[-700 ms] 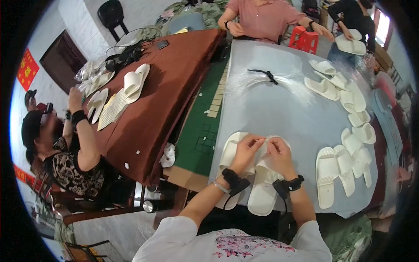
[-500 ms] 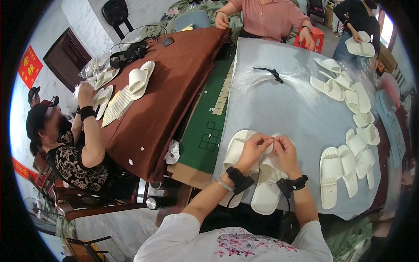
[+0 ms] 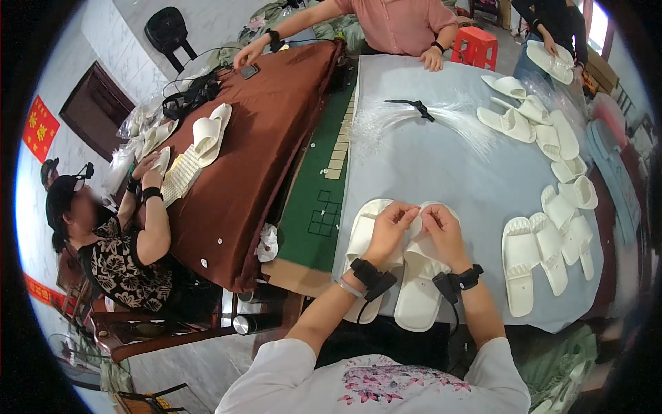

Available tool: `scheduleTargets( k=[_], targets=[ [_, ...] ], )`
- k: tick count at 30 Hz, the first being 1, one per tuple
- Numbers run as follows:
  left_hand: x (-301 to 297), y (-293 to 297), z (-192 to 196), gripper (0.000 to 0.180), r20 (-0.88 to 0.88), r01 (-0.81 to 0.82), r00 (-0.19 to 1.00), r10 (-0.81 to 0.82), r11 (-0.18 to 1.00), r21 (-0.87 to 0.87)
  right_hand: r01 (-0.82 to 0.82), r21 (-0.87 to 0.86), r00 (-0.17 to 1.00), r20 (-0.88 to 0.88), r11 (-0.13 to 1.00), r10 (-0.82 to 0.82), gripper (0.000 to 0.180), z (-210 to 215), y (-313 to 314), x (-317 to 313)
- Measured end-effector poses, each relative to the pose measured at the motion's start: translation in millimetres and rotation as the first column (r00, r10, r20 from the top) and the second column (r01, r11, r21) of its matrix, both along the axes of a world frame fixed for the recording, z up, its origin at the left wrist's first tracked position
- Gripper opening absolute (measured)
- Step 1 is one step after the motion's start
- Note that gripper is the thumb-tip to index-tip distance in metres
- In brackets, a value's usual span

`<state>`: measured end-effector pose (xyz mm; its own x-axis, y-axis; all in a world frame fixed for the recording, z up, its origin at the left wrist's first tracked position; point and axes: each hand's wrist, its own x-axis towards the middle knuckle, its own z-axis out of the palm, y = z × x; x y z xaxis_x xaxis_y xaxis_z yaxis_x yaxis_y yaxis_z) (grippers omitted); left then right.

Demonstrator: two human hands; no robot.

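Before me on the pale grey table cover (image 3: 496,193) lie two cream slippers side by side, a left slipper (image 3: 361,241) and a right slipper (image 3: 418,303). My left hand (image 3: 392,226) is over the inner side of the left one, thumb and fingertips pinched. Beside it my right hand (image 3: 443,233) makes a similar pinch above the right slipper's strap. The fingertips of both hands come close together between the slippers' toe ends. Whatever they hold is too fine to see. Farther off lies a bundle of thin clear plastic strands (image 3: 455,124), bound by a black tie (image 3: 422,110).
More cream slippers (image 3: 518,265) line the table's right side. To the left, a brown-covered table (image 3: 269,138) carries slippers, a yellowish sheet (image 3: 181,176) and a phone (image 3: 249,71). One person sits there; another in pink stands across; a third holds slippers at far right.
My fingertips have drawn slightly apart. The person in pink has reached leftward toward the phone, and the seated person's hands have lowered to a slipper. The whole view has shifted a little.
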<state>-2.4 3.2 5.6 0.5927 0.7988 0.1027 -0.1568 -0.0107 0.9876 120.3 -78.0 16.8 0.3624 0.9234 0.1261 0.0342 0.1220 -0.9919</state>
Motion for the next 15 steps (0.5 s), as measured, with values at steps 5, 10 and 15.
scheduleTargets(
  k=[5, 10, 15],
  targets=[
    [-1.1, -1.4, -2.4, 0.017, 0.017, -0.074, 0.997, 0.076, 0.995, -0.062, 0.005, 0.008, 1.0, -0.001, 1.0, -0.005, 0.009, -0.4, -0.7, -1.7],
    [0.2, -4.4, 1.8, 0.015, -0.027, -0.016, 0.999, 0.017, 0.999, 0.029, 0.0, 0.008, 1.0, 0.027, 1.0, -0.001, 0.01, -4.9, -3.8, 2.5],
    [-1.0, -2.2, -4.7, 0.012, -0.013, -0.084, 0.996, 0.084, 0.996, -0.036, 0.032, -0.006, 0.998, 0.054, 0.999, -0.032, 0.012, -3.3, -3.3, -0.2]
  ],
)
